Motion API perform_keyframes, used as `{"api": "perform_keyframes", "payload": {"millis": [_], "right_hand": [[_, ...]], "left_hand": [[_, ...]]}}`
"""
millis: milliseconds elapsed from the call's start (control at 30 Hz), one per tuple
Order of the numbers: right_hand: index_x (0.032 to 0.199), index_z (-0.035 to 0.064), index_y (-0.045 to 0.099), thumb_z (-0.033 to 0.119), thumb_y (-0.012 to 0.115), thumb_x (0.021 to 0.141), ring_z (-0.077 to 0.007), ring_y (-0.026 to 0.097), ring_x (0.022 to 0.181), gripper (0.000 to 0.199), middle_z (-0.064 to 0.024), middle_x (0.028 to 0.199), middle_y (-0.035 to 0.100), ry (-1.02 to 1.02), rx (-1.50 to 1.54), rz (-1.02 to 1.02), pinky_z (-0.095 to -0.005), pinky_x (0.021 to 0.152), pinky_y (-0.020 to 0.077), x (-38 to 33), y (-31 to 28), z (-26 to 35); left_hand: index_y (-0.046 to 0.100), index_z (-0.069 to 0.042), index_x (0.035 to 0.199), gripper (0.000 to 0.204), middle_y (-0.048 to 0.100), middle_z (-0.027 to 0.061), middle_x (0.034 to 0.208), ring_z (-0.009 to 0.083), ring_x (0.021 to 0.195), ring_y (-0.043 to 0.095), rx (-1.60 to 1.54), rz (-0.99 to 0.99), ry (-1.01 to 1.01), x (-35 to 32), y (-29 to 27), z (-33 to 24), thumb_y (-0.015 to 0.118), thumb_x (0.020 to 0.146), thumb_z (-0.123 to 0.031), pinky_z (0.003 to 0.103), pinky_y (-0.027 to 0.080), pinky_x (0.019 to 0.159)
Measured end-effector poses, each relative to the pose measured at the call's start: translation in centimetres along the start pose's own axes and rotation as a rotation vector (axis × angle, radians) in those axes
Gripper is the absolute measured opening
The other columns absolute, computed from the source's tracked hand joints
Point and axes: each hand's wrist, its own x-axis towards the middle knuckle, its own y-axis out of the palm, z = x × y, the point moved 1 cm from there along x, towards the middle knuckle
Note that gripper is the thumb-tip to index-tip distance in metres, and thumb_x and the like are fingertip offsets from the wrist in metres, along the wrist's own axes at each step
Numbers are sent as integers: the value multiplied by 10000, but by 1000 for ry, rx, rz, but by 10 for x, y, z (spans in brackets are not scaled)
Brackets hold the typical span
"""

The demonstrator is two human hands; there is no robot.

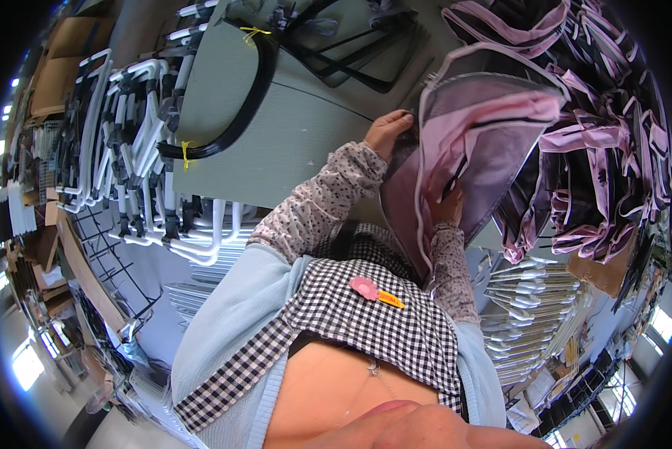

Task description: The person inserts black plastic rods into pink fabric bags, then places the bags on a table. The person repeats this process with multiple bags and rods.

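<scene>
Pink-and-grey mesh piece (493, 142) stands raised before you, beside a pile of similar pink pieces (598, 136) to your right. Your left hand (389, 133) pinches its left edge, fingers narrow; your right hand (447, 205) touches its pink panel, though whether those fingers grip, you cannot tell. Black strips (260, 86) lie bundled on the table (313, 138).

Assembly workshop, grey-green worktable (306, 127), stacked white tubular frames (150, 131), heaped pink-and-black fabric pieces (590, 138), cardboard boxes (78, 34)
</scene>
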Motion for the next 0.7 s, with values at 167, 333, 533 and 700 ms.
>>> {"api": "perform_keyframes", "payload": {"millis": [167,333,533,700], "right_hand": [[1018,165,682,301,613,875,-311,676,794,209,-119,869,691,28,107,108,-439,704,523,51,-28,-27],[1074,129,638,286,645,875,-280,655,843,254,-118,978,654,-105,276,41,-417,798,515,59,-27,-50],[1505,104,229,544,700,769,-407,578,1111,979,-231,1280,482,113,-247,245,-560,954,458,34,49,99],[1386,68,358,473,638,834,-368,642,942,740,-206,1134,557,348,-9,168,-480,775,546,28,7,120]], "left_hand": [[637,-39,1030,169,657,50,918,156,827,632,198,30,163,-2,-24,-77,560,968,-176,292,522,771],[650,-17,1020,220,687,86,979,193,870,645,-48,84,49,5,-25,-125,533,936,-184,318,511,837],[607,-50,1136,300,638,97,1128,241,1056,592,-247,101,47,20,-100,-60,506,951,-263,366,474,941],[575,-71,976,257,577,50,858,203,785,575,-191,262,-69,3,-92,-72,554,937,-325,345,492,714]]}}
